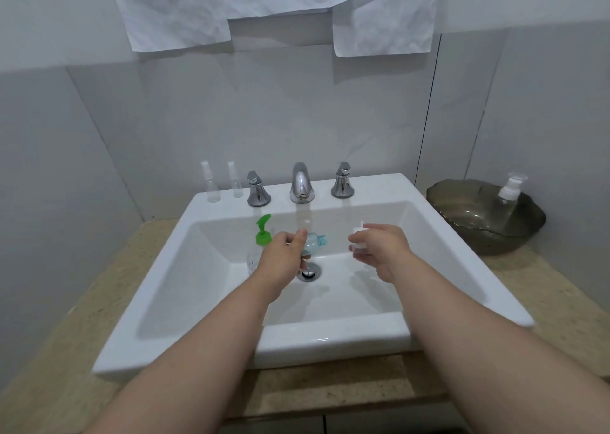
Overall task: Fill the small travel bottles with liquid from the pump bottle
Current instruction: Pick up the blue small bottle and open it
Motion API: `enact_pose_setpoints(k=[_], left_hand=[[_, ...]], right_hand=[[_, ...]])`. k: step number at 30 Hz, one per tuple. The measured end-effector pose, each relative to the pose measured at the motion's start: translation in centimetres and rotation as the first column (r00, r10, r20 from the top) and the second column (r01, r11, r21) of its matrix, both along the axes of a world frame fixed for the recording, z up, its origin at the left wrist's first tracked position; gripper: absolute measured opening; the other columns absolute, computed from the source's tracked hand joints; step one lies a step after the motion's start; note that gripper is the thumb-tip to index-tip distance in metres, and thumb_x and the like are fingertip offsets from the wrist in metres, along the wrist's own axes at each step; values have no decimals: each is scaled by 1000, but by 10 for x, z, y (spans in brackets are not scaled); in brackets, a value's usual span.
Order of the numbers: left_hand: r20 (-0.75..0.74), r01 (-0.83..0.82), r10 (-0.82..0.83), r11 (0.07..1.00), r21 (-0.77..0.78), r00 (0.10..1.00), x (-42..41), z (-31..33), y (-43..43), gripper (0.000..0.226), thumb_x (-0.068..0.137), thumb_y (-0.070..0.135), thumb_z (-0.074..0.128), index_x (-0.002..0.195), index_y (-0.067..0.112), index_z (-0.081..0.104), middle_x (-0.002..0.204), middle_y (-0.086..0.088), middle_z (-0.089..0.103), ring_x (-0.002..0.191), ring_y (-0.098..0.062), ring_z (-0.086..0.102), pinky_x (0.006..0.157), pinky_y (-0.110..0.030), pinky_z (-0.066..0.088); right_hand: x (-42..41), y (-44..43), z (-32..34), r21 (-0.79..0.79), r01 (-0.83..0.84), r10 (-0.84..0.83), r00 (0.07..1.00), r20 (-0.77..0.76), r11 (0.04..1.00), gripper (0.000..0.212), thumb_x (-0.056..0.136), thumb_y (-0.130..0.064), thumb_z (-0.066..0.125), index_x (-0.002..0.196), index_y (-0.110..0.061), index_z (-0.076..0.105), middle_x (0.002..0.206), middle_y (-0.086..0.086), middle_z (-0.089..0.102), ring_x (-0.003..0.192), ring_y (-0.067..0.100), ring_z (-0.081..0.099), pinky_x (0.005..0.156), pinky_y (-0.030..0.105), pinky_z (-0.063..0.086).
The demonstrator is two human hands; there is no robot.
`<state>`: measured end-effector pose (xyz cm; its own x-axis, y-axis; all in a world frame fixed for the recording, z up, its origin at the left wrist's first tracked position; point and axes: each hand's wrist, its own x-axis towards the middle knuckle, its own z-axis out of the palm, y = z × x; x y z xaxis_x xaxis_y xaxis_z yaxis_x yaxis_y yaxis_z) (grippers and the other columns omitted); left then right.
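Working the rig from afar over a white ceramic sink point(330, 338), I am gripping a small pale-blue translucent travel bottle point(315, 242) in the left hand point(284, 258). Fingers and thumb are curling round its body, and the bare neck is tipping toward three o'clock above the chrome drain point(309, 272), so any spill is landing in the basin rather than on the counter. The right hand point(379, 248), just apart at three o'clock of the bottle, is pinching a small white plastic cap point(358, 238) in curled fingers and holding it clear of the open neck; I judge it to be this bottle's own top, though I cannot be sure. The clear pump bottle with the green plastic pump head point(263, 232) is standing upright in the basin at nine o'clock of the left hand, partly hidden behind it, within easy reach for dosing. Two slim clear spray bottles point(213, 182) are waiting upright on the sink's back ledge at eleven o'clock, apparently next in line. At two o'clock a smoky glass bowl point(462, 232) is cradling a clear bottle with a white pump point(508, 192). How much liquid the blue bottle is holding I cannot tell.
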<state>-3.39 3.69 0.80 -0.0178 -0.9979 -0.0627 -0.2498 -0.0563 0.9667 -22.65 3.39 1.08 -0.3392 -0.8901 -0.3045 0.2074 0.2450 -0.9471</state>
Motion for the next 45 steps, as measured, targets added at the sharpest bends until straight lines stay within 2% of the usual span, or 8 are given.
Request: enact_pose_setpoints(k=[6, 15, 22, 25, 30, 35, 40, 45], left_hand=[[-188, 48, -30, 995, 93, 982, -6, -2, -9, 22, 103, 27, 64, 111, 7, 59, 107, -15, 69, 71, -19, 67, 77, -35, 60], [-324, 111, -90, 993, 46, 942, -5, -5, -12, 23, 98, 11, 71, 115, 9, 56, 110, -13, 69, 90, -25, 78, 89, -32, 62], [-272, 75, -83, 996, -40, 959, -5, -7, -18, 39, 96, 3, 72, 133, 3, 59, 121, -9, 67, 100, -28, 77, 102, -43, 58], [-241, 75, -85, 996, -50, 967, -2, -8, -20, 34, 95, 6, 73, 128, 7, 62, 121, -7, 68, 101, -26, 77, 103, -44, 57], [-230, 72, -89, 994, -79, 969, -1, -7, -20, 26, 98, 7, 70, 123, 9, 64, 114, -4, 69, 97, -24, 76, 95, -36, 61], [-171, 59, -71, 995, -75, 983, 0, -2, -16, 28, 96, 7, 73, 123, 6, 66, 112, -10, 71, 87, -19, 73, 87, -30, 60], [-171, 9, -13, 1000, -28, 985, 6, 0, -12, 26, 86, 5, 82, 105, 12, 65, 115, -20, 71, 104, -36, 73, 96, -43, 60], [-97, -28, 24, 999, -38, 995, 12, -1, -7, 35, 81, 13, 89, 108, 11, 67, 106, -13, 74, 99, -30, 75, 94, -44, 61]], right_hand=[[-7, -22, 10, -98, 211, -231, 820, -524, 973, 49, 85, -25, 77, 131, -19, 63, 118, 2, 67, 111, 25, 64, 90, 30, 49], [-19, -71, 20, -270, 174, -312, 701, -641, 947, 47, 94, -13, 60, 141, -12, 57, 141, 8, 57, 127, 28, 54, 98, 29, 41], [-24, -97, 24, -248, 182, -305, 660, -687, 951, 23, 87, -4, 62, 107, -16, 62, 110, 11, 67, 114, 36, 59, 79, 32, 44], [-21, -94, 22, -242, 190, -307, 625, -718, 952, 37, 90, -2, 61, 127, -2, 58, 133, 17, 60, 125, 35, 52, 91, 33, 40], [-5, -69, 24, -356, 273, -444, 651, -615, 893, 40, 87, -2, 53, 125, -14, 53, 136, 6, 44, 94, 23, 54, 78, 28, 36], [22, -39, 27, -226, 180, -285, 719, -634, 957, 22, 84, 2, 52, 97, -15, 49, 109, 4, 50, 84, 26, 50, 73, 28, 36], [46, -25, 22, -88, 110, -140, 824, -548, 990, 15, 87, -2, 54, 96, -12, 61, 100, 8, 62, 96, 30, 59, 82, 32, 49], [51, -2, 8, -27, 36, -44, 919, -391, 999, 16, 81, -1, 55, 78, -17, 52, 82, 2, 54, 69, 23, 48, 58, 26, 38]])
